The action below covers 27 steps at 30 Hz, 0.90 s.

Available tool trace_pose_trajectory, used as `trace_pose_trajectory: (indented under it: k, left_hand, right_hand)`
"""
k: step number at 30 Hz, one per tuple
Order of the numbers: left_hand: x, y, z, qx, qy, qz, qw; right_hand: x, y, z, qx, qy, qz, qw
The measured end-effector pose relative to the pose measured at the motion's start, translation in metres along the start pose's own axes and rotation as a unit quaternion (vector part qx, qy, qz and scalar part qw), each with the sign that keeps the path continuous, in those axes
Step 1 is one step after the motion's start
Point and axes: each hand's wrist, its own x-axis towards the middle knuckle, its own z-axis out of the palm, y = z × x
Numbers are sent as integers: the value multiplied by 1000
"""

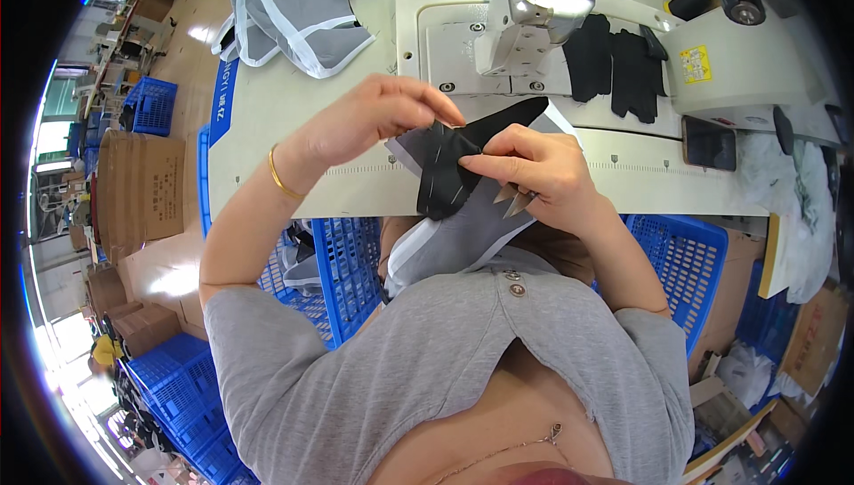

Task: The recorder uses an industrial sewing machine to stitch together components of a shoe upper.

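My left hand point(369, 120) and my right hand point(538, 169) hold a black fabric piece point(445, 169) together over the near edge of the sewing table point(294, 111). The left fingers pinch its upper edge. The right fingers pinch its right side and also grip small metal thread snips point(516, 200), tips pointing down. The black piece lies against a grey fabric panel with white trim point(454, 240) that hangs down toward my lap.
A white sewing machine point(525, 9) stands at the back of the table, with black fabric pieces point(618, 62) to its right. A stack of grey panels point(298, 9) lies at the back left. A dark phone point(709, 142) rests at the right. Blue plastic crates point(685, 262) sit under the table.
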Motion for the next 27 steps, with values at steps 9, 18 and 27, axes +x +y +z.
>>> trace_pose_trajectory:
  k: [9,18,27]
  left_hand:
    - [12,30,8,392,-97,-7,915]
    - [6,27,20,385,-90,22,918]
    - [2,27,30,460,-39,133,877]
  right_hand:
    - [4,-4,3,-56,-5,-42,998]
    - [5,-6,-5,146,13,141,979]
    - [5,-5,-6,117,-25,150,981]
